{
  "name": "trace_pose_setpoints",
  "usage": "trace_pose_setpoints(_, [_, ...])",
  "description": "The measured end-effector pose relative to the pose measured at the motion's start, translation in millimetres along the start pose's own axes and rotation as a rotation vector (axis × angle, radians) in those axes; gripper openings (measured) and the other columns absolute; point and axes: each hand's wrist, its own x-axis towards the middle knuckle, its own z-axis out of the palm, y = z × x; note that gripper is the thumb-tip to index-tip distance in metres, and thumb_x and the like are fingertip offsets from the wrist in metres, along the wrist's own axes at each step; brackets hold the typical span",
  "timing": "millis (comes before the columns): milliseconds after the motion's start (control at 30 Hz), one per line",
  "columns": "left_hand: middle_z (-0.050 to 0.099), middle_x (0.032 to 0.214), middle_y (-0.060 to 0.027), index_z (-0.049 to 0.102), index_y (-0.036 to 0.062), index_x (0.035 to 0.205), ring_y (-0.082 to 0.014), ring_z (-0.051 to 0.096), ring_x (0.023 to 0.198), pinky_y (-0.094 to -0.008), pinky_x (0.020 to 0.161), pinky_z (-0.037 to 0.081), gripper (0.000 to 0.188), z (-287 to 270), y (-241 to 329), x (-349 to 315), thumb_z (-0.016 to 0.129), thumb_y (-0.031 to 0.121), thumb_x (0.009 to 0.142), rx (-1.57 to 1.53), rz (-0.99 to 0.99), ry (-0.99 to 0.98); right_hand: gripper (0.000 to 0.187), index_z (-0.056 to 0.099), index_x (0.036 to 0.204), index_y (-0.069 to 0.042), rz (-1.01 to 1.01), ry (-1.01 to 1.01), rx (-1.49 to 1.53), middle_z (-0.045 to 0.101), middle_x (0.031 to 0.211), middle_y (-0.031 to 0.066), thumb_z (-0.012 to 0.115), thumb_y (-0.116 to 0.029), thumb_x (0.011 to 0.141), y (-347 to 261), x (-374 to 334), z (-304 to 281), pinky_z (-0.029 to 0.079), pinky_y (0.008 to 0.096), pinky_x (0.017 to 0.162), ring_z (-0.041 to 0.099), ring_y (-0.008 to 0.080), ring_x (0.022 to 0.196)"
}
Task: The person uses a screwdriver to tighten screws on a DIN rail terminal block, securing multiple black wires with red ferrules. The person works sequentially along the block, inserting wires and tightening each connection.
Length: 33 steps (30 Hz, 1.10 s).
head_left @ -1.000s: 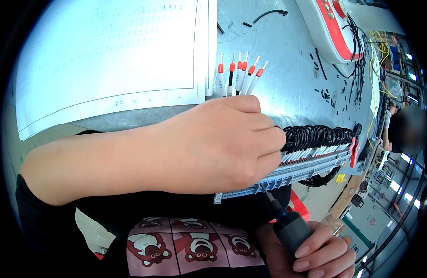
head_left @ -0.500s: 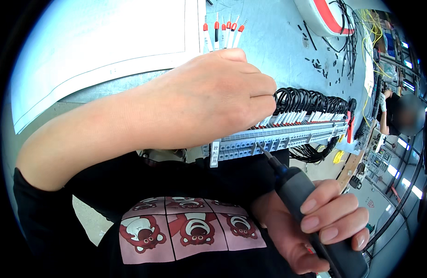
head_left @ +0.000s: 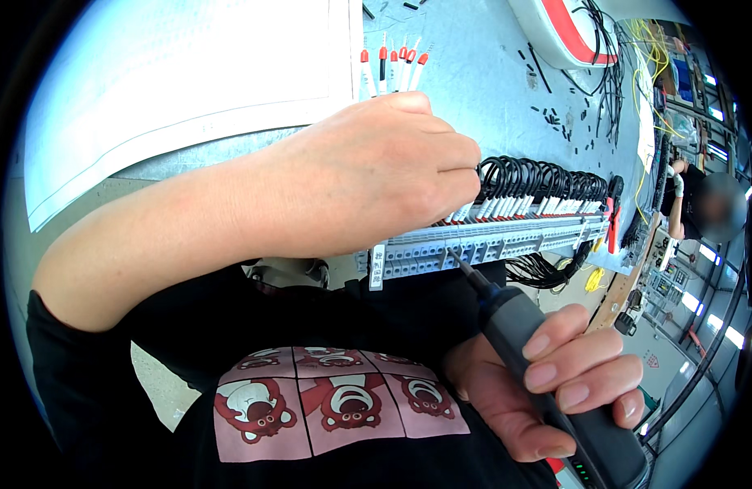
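My right hand (head_left: 555, 391) is wrapped round a dark grey cordless electric screwdriver (head_left: 518, 326), tilted up and to the left. Its bit meets the front of a long grey terminal block row (head_left: 425, 254). My left hand (head_left: 400, 167) is closed above the row's left part, back of the hand upward and fingertips hidden. Several white-sleeved wires with red ferrules (head_left: 412, 61) stick out past its far side, seemingly held in it. Looped black wires (head_left: 531, 175) with white marker sleeves run into the row right of that hand.
A large paper drawing (head_left: 196, 73) covers the table's left. Black offcuts (head_left: 563, 126) lie scattered beyond the loops. A white and red case (head_left: 559, 28) stands at the back. Red-handled pliers (head_left: 614, 216) lie at the row's right end. Another person (head_left: 702, 200) works far right.
The view has shifted slightly. Small green lights now show on the screwdriver's lower end. Both hands keep nearly the same place, and the bit still meets the terminal block row.
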Motion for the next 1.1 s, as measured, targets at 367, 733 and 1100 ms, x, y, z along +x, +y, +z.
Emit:
trace_pose_setpoints(367, [0.058, 0.089, -0.0055, 0.058, 0.005, 0.083, -0.0181, 0.058, 0.083, -0.032, 0.077, 0.043, 0.006, -8.1, -0.3, 1.0, 0.061, 0.007, 0.079, 0.043, 0.004, -0.084, 0.05, 0.04, 0.118, -0.001, 0.065, 0.007, -0.06, 0.05, 0.088, 0.0055, 0.075, -0.015, 0.085, -10.9, -0.1, 0.3, 0.048, 0.0312, 0.057, 0.055, 0.0185, 0.065])
trace_pose_setpoints(733, [0.056, 0.084, -0.0031, 0.057, 0.0065, 0.075, -0.0152, 0.058, 0.077, -0.0286, 0.072, 0.044, 0.007, 5.2, -6.0, 1.1, 0.063, 0.009, 0.073, 0.005, 0.073, 0.115, 0.047, 0.039, 0.126, -0.002, 0.008, -0.093, 0.13, 0.047, 0.088, 0.0067, 0.068, -0.015, 0.091, 1.4, 6.6, -6.8, 0.045, 0.0369, 0.057, 0.05, 0.0215, 0.065])
trace_pose_setpoints(1100, [0.052, 0.082, -0.0026, 0.054, 0.0064, 0.078, -0.0163, 0.056, 0.075, -0.029, 0.074, 0.044, 0.009, 2.5, -14.2, -0.1, 0.062, 0.009, 0.075, 0.005, 0.137, 0.036, 0.045, 0.04, 0.127, -0.002, 0.05, -0.103, 0.124, 0.046, 0.091, 0.0069, 0.065, -0.014, 0.092, -0.7, 7.4, -9.4, 0.044, 0.0377, 0.06, 0.049, 0.0215, 0.068])
